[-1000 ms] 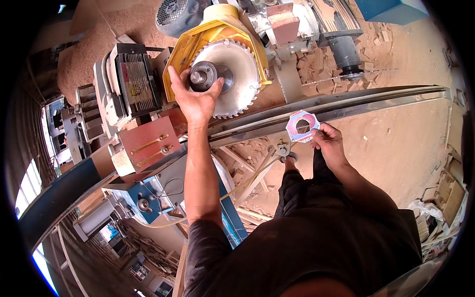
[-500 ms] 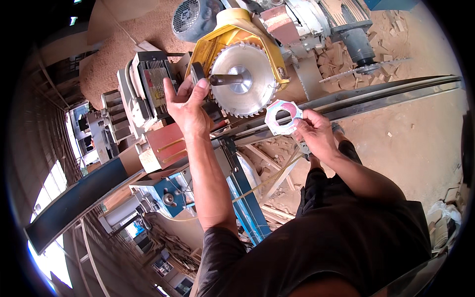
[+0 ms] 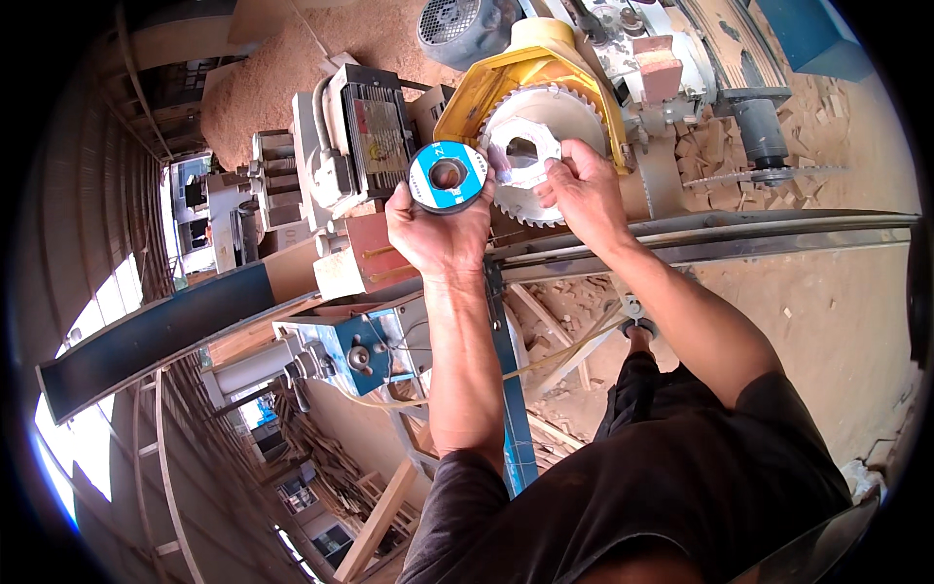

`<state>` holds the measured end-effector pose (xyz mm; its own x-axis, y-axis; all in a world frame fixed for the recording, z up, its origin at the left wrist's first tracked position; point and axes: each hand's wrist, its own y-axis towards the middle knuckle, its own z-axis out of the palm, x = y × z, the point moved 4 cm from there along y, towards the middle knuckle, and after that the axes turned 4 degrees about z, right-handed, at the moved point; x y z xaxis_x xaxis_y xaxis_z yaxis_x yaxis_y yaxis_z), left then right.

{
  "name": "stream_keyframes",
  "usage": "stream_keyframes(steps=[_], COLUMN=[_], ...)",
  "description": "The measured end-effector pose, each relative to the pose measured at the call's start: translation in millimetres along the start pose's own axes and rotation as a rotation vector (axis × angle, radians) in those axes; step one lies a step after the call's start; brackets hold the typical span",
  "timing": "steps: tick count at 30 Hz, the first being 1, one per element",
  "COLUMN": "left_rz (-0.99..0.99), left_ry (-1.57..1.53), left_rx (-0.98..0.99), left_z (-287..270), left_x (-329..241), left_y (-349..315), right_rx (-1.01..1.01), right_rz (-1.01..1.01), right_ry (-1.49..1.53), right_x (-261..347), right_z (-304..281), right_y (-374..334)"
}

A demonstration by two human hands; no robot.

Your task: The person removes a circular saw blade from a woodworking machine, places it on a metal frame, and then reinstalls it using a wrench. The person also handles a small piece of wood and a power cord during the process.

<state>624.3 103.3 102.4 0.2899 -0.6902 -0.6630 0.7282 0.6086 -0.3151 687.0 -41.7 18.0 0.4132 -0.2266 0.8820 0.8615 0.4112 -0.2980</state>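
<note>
My left hand is wrapped round the rim of a thick dark disc with a blue-and-white label, its face turned up and a hole in its middle. Beside it, almost touching, a flat white octagonal ring with a large centre hole is pinched between the thumb and fingers of my right hand. Both pieces are held in front of a toothed circular saw blade, which sits within a yellow guard. The ring and my hands hide the blade's centre and its shaft.
A second saw blade hangs on a spindle at the right, above scattered wood offcuts. A long metal rail crosses in front of the machine. A motor stands behind the guard, and sawdust is heaped at the far left.
My left hand has turned the disc from edge-on to face-up and brought it in front of the blade. My right hand has lifted the ring beside it. The view has shifted.
</note>
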Motion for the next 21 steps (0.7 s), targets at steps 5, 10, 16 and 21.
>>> stream_keyframes(steps=[5, 10, 16, 21], left_rz=[0.004, 0.066, 0.205, 0.335], left_ry=[-0.005, 0.095, 0.385, 1.188], left_rx=[0.048, 0.029, 0.068, 0.165], left_z=[-4.4, -8.5, -4.6, -10.2], left_x=[2.0, -1.4, 4.1, 16.4], left_y=[0.0, 5.4, 28.7, 46.6], right_rx=[-0.104, -0.102, -0.05, -0.158], right_rz=[-0.007, 0.002, -0.048, -0.077], right_ry=[-0.037, -0.187, -0.456, -0.541], right_x=[-5.2, -1.1, -14.9, -28.6], right_z=[6.9, 16.9, 22.4, 11.0], right_y=[20.9, 38.3, 51.5, 49.0])
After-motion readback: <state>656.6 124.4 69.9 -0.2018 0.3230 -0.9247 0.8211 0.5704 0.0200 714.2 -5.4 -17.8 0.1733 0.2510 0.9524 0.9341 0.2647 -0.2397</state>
